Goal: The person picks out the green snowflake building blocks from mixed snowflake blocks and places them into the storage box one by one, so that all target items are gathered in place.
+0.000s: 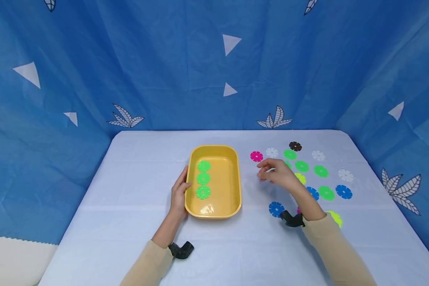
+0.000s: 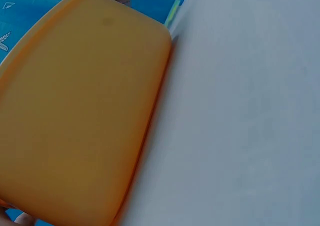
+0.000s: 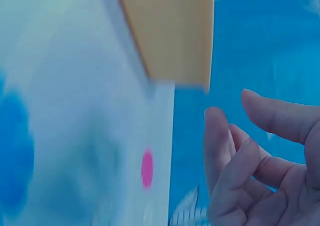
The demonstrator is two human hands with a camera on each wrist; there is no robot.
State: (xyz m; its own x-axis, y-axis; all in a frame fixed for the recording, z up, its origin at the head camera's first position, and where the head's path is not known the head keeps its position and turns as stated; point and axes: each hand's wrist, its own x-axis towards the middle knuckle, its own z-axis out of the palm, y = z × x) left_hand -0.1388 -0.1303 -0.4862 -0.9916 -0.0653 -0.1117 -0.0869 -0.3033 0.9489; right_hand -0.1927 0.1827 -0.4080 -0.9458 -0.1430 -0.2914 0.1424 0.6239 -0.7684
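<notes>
My left hand [image 1: 179, 194] grips the left wall of a yellow plastic tray [image 1: 223, 178], its thumb over the rim and its fingers along the outside. Inside the tray, three green notched discs [image 1: 203, 178] lie in a column near the left side. To the tray's right, my right hand [image 1: 277, 173] hovers above the table with loosely bent fingers; the right wrist view shows a gap between thumb and fingertips [image 3: 250, 153], and nothing is held. Nearest to that hand lie a pink disc [image 1: 256, 156] and a white disc [image 1: 271, 152]. The tray's outer wall [image 2: 85, 110] fills much of the left wrist view.
Loose discs are spread over the right of the white-covered table [image 1: 128, 178], among them a black disc [image 1: 295, 146], a blue disc [image 1: 344, 192] and a green disc [image 1: 321, 171]. My right forearm partly covers some. A blue patterned curtain [image 1: 186, 71] stands behind.
</notes>
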